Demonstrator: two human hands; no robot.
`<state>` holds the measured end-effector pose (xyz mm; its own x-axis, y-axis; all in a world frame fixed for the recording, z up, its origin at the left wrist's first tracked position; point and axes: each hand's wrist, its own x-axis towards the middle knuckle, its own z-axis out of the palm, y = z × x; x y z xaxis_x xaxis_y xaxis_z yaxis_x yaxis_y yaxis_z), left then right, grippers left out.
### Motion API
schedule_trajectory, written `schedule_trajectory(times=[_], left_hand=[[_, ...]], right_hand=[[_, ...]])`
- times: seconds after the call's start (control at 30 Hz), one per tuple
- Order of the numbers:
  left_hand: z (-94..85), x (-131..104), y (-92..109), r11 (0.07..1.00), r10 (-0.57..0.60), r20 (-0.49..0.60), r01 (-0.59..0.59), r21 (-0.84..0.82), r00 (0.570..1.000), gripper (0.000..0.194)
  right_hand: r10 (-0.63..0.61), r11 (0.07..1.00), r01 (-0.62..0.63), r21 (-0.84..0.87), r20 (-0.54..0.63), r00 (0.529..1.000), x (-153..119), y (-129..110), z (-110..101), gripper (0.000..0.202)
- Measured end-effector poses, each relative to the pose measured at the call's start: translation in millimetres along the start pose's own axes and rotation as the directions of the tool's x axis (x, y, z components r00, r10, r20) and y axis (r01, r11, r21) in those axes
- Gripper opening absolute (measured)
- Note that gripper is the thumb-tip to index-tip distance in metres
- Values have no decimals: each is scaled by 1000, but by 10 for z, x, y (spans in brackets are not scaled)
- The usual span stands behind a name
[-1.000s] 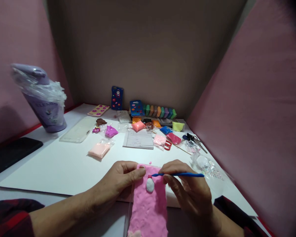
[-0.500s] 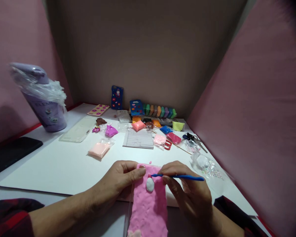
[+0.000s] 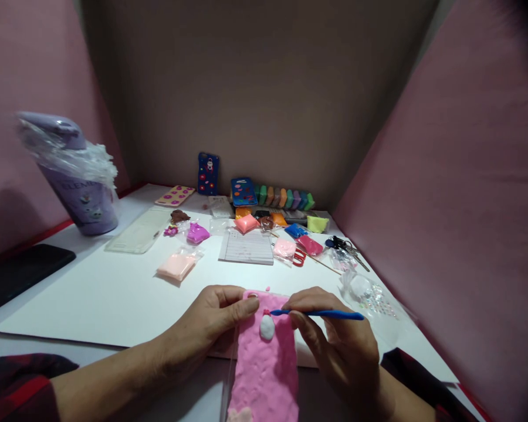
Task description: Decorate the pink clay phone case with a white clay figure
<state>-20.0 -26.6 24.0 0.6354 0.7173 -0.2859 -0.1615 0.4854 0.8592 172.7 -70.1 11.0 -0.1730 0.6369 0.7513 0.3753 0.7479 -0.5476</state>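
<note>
A phone case covered in bumpy pink clay [image 3: 264, 375] is held upright by my left hand [image 3: 224, 313], its thumb on the upper left corner near the camera hole. On the pink layer sits a white oval of clay [image 3: 267, 328] with a small red clay piece [image 3: 266, 312] at its top. My right hand [image 3: 338, 334] pinches a blue modelling tool [image 3: 330, 315], whose tip is at the red piece. A paler clay patch [image 3: 240, 415] shows at the case's lower left.
Clay packets, such as a peach one [image 3: 179, 265] and a purple one [image 3: 198, 233], lie around a lined notepad [image 3: 246, 247]. Decorated phone cases [image 3: 208, 174] stand at the back. A purple tumbler [image 3: 81, 187] and black phone [image 3: 26, 275] are left; a gem sheet [image 3: 378, 299] lies right.
The tool's tip has barely shifted at the red piece. Both hands keep their hold, and the view has moved very slightly.
</note>
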Motion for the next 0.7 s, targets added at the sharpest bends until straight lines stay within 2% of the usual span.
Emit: schedule_trajectory(times=[0.4,0.57,0.7], left_hand=[[-40,46,-67,999,-6,75,8,-35,997,37],[-47,47,-75,998,5,96,1,-63,995,31],[-52,49,-72,999,-6,110,12,-49,994,35]], right_hand=[[39,996,-37,77,-22,999,-11,43,-1,24],[34,993,-37,116,29,999,-22,80,15,25],[13,994,-19,108,57,998,-10,79,12,22]])
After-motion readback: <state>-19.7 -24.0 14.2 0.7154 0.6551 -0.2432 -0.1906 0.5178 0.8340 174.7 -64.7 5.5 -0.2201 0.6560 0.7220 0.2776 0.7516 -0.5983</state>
